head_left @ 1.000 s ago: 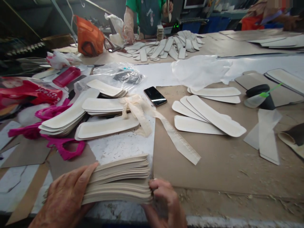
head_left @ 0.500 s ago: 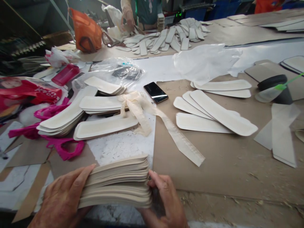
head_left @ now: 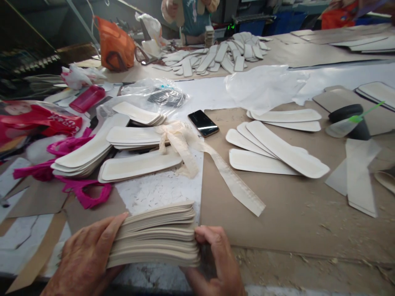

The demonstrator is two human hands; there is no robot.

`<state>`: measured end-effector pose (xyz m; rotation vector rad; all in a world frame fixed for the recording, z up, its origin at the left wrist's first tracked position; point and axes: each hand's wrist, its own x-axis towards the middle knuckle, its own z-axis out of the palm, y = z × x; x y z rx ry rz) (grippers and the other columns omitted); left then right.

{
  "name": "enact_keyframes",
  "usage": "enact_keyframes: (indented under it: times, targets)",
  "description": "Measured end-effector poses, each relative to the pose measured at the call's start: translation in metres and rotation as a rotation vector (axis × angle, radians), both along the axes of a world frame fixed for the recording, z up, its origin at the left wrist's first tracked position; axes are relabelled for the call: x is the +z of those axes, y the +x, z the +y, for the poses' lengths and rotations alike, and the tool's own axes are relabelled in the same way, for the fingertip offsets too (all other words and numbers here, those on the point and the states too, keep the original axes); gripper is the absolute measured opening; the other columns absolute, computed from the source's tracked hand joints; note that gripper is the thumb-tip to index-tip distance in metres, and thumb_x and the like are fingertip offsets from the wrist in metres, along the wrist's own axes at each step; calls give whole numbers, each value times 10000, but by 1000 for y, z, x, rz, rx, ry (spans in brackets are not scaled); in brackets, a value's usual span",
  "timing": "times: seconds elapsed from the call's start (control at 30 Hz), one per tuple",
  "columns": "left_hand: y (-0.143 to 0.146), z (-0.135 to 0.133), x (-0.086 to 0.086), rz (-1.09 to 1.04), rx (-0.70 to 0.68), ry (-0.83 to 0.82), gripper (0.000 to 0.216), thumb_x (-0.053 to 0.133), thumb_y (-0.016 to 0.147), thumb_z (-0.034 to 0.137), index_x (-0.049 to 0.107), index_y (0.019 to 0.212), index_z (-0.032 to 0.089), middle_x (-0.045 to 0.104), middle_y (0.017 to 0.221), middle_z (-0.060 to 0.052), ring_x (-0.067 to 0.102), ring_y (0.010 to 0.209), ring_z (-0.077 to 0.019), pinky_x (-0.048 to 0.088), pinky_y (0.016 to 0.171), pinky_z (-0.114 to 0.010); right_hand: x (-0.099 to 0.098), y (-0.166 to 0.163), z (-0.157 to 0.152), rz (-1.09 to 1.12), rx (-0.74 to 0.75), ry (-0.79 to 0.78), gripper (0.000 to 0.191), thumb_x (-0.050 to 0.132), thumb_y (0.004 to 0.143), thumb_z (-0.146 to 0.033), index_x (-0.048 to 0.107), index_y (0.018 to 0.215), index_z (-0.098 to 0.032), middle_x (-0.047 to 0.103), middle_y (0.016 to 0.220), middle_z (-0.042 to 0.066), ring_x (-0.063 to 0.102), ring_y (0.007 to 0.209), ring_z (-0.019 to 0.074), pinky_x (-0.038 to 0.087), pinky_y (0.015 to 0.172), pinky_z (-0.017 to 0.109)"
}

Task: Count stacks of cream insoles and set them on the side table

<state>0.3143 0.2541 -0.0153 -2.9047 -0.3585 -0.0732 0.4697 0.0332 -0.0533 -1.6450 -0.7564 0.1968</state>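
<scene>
A long, cluttered tabletop [head_left: 277,230] runs across a busy workshop, covered with brown card sheets, white paper and pale offcuts. At its near edge sits a thick stack of cream strips [head_left: 157,234], and both of the person's hands have hold of it. The left hand [head_left: 84,257] clasps the stack's left end, fingers [head_left: 108,232] laid up along the side of the pile. The right hand [head_left: 217,263] grips the right end, its fingers [head_left: 208,235] curled against the edges of the upper strips, about halfway up the pile.

Farther back lie loose bundles of long white pieces [head_left: 92,150], one tied with a cream ribbon [head_left: 185,152], and a dark phone [head_left: 203,123] beside a fan of single white pieces [head_left: 274,152]. An orange bag [head_left: 115,43] stands at the far left, and another person [head_left: 191,16] works at the far end.

Compared with half a second ago, the right fingers have curled in tighter at the stack's edge, while the left hand's clasp is much the same.
</scene>
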Motion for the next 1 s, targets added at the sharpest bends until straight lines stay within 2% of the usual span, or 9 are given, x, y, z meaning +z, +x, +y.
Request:
enact_keyframes:
  times: [0.2, 0.3, 0.43, 0.5, 0.6, 0.7, 0.9, 1.0]
  targets:
    - [2, -2, -1, 19, 5, 14, 657, 508, 770, 273, 236, 1360, 170, 524, 1169, -172, 508, 1016, -329, 355, 870, -447, 3, 0, 0, -125, -64, -45, 385, 601, 721, -135, 522, 1090, -208, 546, 972, 62, 559, 919, 212, 494, 777, 292]
    - [3, -2, -1, 26, -4, 23, 676, 512, 762, 245, 223, 1368, 168, 526, 1168, -179, 512, 1010, -328, 353, 869, -446, 2, 3, 1, -163, -56, -7, 371, 597, 717, -136, 495, 1068, -203, 565, 1022, 79, 563, 981, 225, 491, 833, 311]
    - [-2, 1, -4, -23, -35, 34, 688, 488, 774, 289, 213, 1394, 174, 546, 1132, -173, 523, 985, -329, 351, 854, -445, -2, 9, 0, -189, 45, 9, 443, 634, 677, -121, 478, 1084, -202, 601, 989, 66, 606, 916, 203, 524, 790, 259]
    - [-5, 3, -7, -49, -39, 14, 687, 460, 772, 291, 213, 1404, 182, 549, 1130, -166, 525, 983, -327, 348, 862, -445, -4, 8, 0, -156, 35, -11, 483, 667, 674, -143, 476, 1114, -201, 602, 987, 61, 618, 889, 195, 532, 762, 234]
    - [-6, 4, -10, -65, -20, -26, 692, 439, 756, 272, 216, 1408, 207, 538, 1146, -157, 516, 1001, -333, 344, 865, -450, -6, 5, 2, -68, -39, -42, 565, 676, 737, -237, 425, 1241, -188, 594, 992, 65, 616, 900, 201, 525, 769, 234]
    - [-5, 3, -11, -88, 5, -64, 688, 416, 749, 253, 214, 1406, 230, 526, 1149, -153, 506, 1008, -336, 342, 861, -464, -6, 3, 5, -51, -34, -54, 644, 675, 786, -363, 368, 1328, -197, 578, 971, 60, 602, 867, 201, 509, 769, 248]
    - [-5, 2, -13, -96, 15, -83, 700, 424, 715, 262, 248, 1391, 205, 504, 1174, -174, 497, 1016, -347, 362, 854, -480, -11, 14, 12, -100, 11, -18, 663, 563, 825, -574, 386, 1332, -185, 524, 867, 48, 561, 769, 199, 478, 695, 271]
    - [-4, 2, -12, -88, 9, -82, 672, 403, 742, 260, 248, 1393, 200, 502, 1174, -181, 497, 1022, -349, 371, 847, -482, -14, 19, 13, -114, 60, -7, 683, 579, 802, -585, 389, 1325, -187, 509, 853, 37, 545, 755, 193, 457, 666, 264]
